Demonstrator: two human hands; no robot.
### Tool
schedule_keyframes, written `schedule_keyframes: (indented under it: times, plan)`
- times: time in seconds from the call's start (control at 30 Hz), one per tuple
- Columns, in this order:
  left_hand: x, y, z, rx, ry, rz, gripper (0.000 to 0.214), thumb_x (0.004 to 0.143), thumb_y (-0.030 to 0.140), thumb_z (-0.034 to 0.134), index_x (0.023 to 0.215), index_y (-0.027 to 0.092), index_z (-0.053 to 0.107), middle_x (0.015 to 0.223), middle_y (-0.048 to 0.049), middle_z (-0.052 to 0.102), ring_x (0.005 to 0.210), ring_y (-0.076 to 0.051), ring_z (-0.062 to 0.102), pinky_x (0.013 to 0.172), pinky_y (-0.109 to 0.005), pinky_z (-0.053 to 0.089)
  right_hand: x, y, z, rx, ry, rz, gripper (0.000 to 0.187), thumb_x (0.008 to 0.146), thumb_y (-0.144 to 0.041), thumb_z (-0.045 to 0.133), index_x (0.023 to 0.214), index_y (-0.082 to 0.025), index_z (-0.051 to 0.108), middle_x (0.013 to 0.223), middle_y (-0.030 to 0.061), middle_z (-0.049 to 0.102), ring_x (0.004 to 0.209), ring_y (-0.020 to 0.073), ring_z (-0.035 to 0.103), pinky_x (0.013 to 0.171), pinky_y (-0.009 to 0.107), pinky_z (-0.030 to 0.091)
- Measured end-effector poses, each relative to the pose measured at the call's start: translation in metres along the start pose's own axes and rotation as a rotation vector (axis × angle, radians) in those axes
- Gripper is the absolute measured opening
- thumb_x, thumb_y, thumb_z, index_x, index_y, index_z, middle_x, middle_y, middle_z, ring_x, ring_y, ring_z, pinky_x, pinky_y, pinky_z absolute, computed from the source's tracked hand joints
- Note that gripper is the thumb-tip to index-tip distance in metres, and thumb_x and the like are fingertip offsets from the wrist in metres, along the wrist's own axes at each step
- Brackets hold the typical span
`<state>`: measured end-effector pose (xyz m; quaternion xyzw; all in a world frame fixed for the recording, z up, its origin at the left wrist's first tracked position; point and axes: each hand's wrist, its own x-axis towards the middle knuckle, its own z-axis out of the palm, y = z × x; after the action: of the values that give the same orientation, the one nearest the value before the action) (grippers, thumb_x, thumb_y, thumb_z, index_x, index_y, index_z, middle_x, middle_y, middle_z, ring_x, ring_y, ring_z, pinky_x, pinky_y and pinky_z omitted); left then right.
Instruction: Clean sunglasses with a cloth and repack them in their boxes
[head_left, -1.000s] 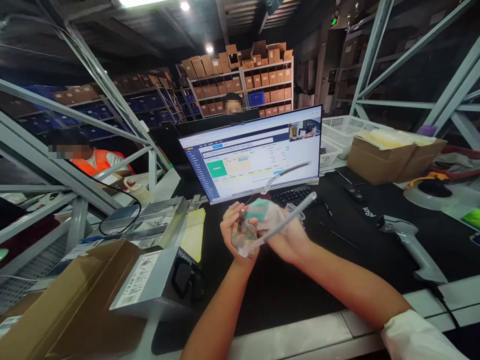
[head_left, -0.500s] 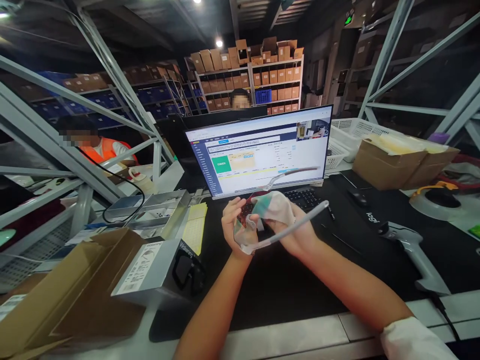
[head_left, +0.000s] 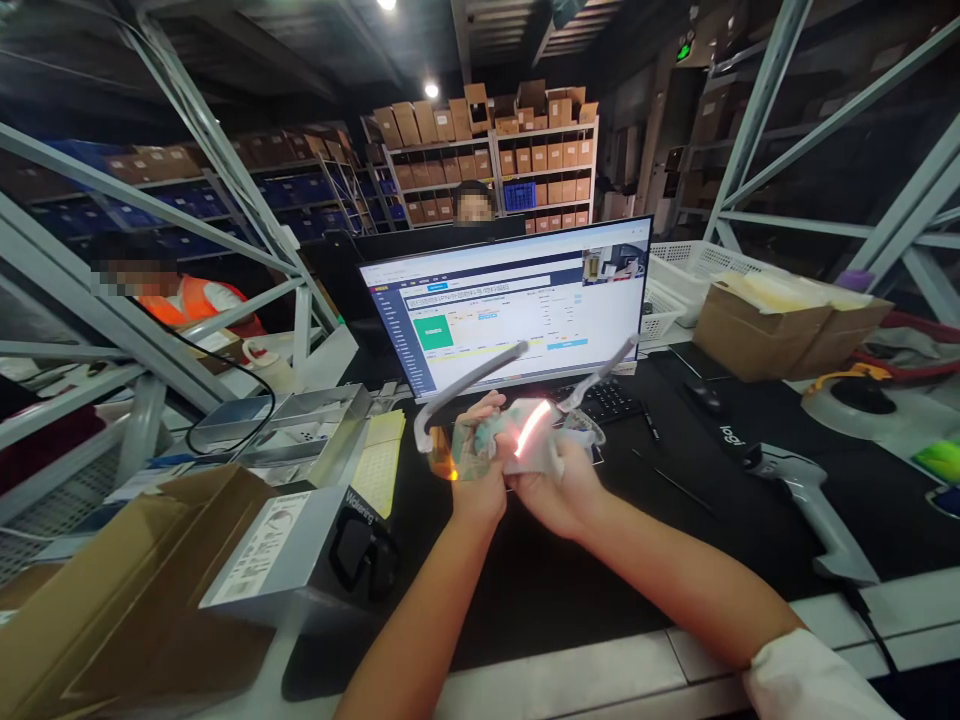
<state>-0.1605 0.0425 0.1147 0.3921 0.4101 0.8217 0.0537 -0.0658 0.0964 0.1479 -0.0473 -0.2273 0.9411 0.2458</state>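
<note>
Above the black desk mat, my left hand (head_left: 480, 485) is closed on a pair of glasses (head_left: 450, 455) with tinted, reflective lenses and translucent grey temple arms. Both arms stick up and away from me, in front of the monitor. My right hand (head_left: 566, 490) pinches a pale cloth (head_left: 551, 460) against the middle of the lens area. A bright pinkish streak lies across that spot. The fingertips of both hands are partly hidden by the cloth and the lens.
A grey box (head_left: 277, 550) printed with dark glasses and an open cardboard carton (head_left: 135, 600) stand left. Beyond my hands are the monitor (head_left: 495, 310) and keyboard (head_left: 600, 400). A barcode scanner (head_left: 814, 510), mouse (head_left: 705, 397) and tape roll (head_left: 851, 400) lie right. Two people sit farther off.
The glasses have been turned over in my hands, so their arms now point away rather than to the right. My right hand has come lower, with the cloth over the lens area.
</note>
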Motion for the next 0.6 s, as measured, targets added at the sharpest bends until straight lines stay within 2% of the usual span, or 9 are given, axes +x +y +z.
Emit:
schedule_keyframes:
  times: [0.13, 0.27, 0.43, 0.6]
  plan:
    - [0.002, 0.005, 0.0, -0.143, -0.049, -0.204, 0.041, 0.07, 0.046, 0.088, 0.098, 0.023, 0.068, 0.132, -0.0074, 0.063, 0.113, -0.02, 0.064, 0.091, -0.029, 0.053, -0.002, 0.001, 0.0, 0.013, -0.014, 0.067, 0.029, 0.093, -0.021, 0.045, 0.098, -0.015, 0.073, 0.102, 0.0085, 0.076, 0.094, 0.0209, 0.07, 0.087, 0.033, 0.055]
    - [0.003, 0.009, 0.002, -0.234, -0.117, -0.265, 0.04, 0.072, 0.048, 0.086, 0.099, 0.025, 0.068, 0.139, -0.0079, 0.06, 0.113, -0.021, 0.064, 0.091, -0.032, 0.055, -0.004, -0.004, 0.002, 0.021, -0.026, 0.053, 0.028, 0.092, -0.023, 0.046, 0.099, -0.014, 0.072, 0.105, 0.0109, 0.076, 0.095, 0.0231, 0.069, 0.086, 0.036, 0.055]
    - [0.004, 0.008, -0.001, -0.181, -0.14, -0.232, 0.037, 0.073, 0.046, 0.086, 0.095, 0.024, 0.065, 0.14, -0.0086, 0.06, 0.113, -0.022, 0.065, 0.088, -0.032, 0.057, -0.005, -0.005, 0.005, -0.001, -0.007, 0.073, 0.026, 0.091, -0.021, 0.047, 0.094, -0.017, 0.072, 0.098, 0.0072, 0.077, 0.089, 0.0205, 0.068, 0.082, 0.034, 0.055]
    - [0.012, 0.009, -0.006, -0.077, -0.109, -0.094, 0.045, 0.073, 0.058, 0.082, 0.099, 0.026, 0.062, 0.136, -0.009, 0.062, 0.117, -0.025, 0.065, 0.095, -0.041, 0.057, -0.001, -0.023, 0.005, -0.018, 0.009, -0.06, 0.027, 0.091, -0.024, 0.045, 0.086, -0.019, 0.071, 0.081, 0.0063, 0.073, 0.083, 0.0236, 0.067, 0.081, 0.04, 0.055]
